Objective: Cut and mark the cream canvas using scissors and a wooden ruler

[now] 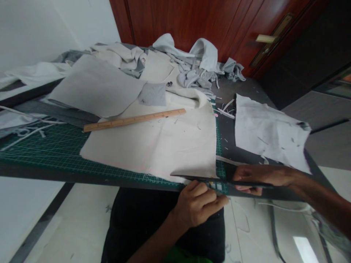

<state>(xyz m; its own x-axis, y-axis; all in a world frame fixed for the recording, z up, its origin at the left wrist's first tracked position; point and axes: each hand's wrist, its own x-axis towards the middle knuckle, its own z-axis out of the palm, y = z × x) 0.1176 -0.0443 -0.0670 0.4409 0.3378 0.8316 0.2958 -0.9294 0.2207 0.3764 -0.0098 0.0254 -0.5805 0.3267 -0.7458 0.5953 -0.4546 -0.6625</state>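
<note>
My right hand (252,179) is closed round a pair of dark scissors (223,180), whose long blades point left along the near edge of a cream fabric piece (186,146). My left hand (199,202) sits just below the blades, fingers curled at that fabric edge and seeming to pinch it; the fingertips are partly hidden. The fabric lies flat on a green cutting mat (68,146), with a faint pink line near its front edge. Across its far part rests a wooden ruler (134,119), beside a small grey fabric square (152,94).
A large grey fabric piece (98,86) overlaps the cream one at left. Behind are heaped cloth scraps (192,73). Another white fabric piece (268,128) lies at right on the dark table (230,146). Thin white strips (30,135) lie at left. A brown door (186,22) stands behind.
</note>
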